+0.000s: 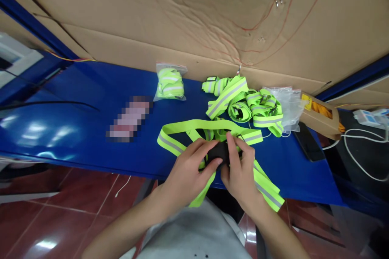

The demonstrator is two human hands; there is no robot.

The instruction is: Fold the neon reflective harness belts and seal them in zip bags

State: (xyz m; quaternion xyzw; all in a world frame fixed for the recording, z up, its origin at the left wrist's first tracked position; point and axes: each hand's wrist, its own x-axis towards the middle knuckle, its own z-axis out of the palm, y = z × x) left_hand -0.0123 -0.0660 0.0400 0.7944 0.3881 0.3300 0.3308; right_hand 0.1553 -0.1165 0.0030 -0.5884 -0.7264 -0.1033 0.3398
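Both my hands meet over the front edge of the blue table around a black piece [218, 153] joined to a neon-green reflective strap [173, 145]. My left hand [194, 166] pinches it from the left between thumb and fingers. From the right, my right hand [240, 166] grips it with its fingertips. The strap loops out across the table, and its ends hang past the edge below my hands. Whether the black piece is a buckle or a patch, I cannot tell, as my fingers cover part of it. Behind lies a pile of similar green straps [240, 99], some rolled.
A clear bag with a folded green strap [170, 83] stands at the back. Empty clear bags [288, 107], a black phone [308, 141] and a brown box [322, 117] lie to the right. A blurred-out flat item [130, 119] lies left. Cardboard [182, 16] walls the back.
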